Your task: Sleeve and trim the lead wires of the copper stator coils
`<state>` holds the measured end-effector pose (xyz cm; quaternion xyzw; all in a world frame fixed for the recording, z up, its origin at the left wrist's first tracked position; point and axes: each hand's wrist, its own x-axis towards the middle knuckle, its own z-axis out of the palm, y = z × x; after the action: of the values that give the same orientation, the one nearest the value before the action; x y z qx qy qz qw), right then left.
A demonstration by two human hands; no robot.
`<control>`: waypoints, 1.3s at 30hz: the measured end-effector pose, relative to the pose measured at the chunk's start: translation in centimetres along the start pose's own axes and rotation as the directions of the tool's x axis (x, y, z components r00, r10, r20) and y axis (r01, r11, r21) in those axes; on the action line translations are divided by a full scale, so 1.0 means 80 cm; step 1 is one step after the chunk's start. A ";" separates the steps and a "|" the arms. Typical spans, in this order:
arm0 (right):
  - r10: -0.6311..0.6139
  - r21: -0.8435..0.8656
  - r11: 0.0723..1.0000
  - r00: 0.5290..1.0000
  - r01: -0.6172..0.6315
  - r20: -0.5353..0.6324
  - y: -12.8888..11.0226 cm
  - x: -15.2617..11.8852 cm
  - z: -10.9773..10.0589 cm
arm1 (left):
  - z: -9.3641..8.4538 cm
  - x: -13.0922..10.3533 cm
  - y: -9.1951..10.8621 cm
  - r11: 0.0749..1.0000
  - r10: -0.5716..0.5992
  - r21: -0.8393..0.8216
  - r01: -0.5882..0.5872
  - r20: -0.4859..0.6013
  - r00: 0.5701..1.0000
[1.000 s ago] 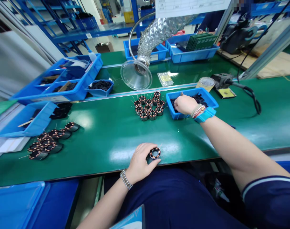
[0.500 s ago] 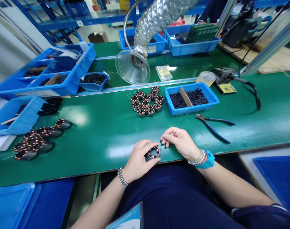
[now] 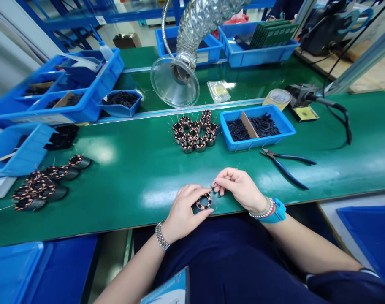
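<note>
Copper-wound cores (image 3: 50, 192) are resting far left; the left hand (image 3: 183, 207) is clasping one core (image 3: 204, 207), seemingly unfinished, near the edge of the bench (image 3: 132, 181); other cores (image 3: 193, 136) (which group is finished, unclear) are standing beyond; the right hand (image 3: 238, 188) is pinching something tiny (image 3: 212, 188) beside the clasped core.

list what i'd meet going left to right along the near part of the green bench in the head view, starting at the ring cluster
Cluster of copper-wound rings → left hand around a single ring → right hand → pliers
</note>
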<state>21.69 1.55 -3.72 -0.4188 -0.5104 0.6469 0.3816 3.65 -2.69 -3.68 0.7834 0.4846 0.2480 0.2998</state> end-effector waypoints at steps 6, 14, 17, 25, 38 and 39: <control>-0.003 -0.017 1.000 1.000 0.003 -0.005 -0.001 0.000 0.001 | 0.001 -0.001 -0.001 1.000 0.004 -0.004 -0.004 0.002 1.000; -0.003 -0.029 1.000 1.000 0.003 0.008 -0.002 0.000 0.001 | 0.001 -0.001 -0.001 1.000 0.001 -0.012 -0.001 0.001 1.000; 0.006 -0.026 1.000 1.000 -0.005 0.012 -0.002 0.000 0.001 | 0.002 -0.001 -0.002 1.000 0.005 -0.010 -0.005 0.003 1.000; 0.026 -0.084 0.996 0.999 -0.023 0.043 -0.007 -0.002 0.002 | 0.000 -0.001 0.000 1.000 0.003 -0.005 -0.003 0.009 1.000; -0.244 -0.446 0.863 0.969 0.238 0.044 0.007 -0.013 0.004 | 0.001 -0.001 -0.002 1.000 0.018 -0.014 -0.018 -0.016 1.000; -0.255 -0.458 0.854 0.966 0.247 0.046 0.007 -0.013 0.004 | 0.001 -0.002 -0.002 1.000 0.017 -0.014 -0.018 -0.015 1.000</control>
<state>21.72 0.36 -4.05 -0.4323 -0.6961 0.4488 0.3566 3.55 -2.76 -3.91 0.7836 0.4783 0.2600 0.2994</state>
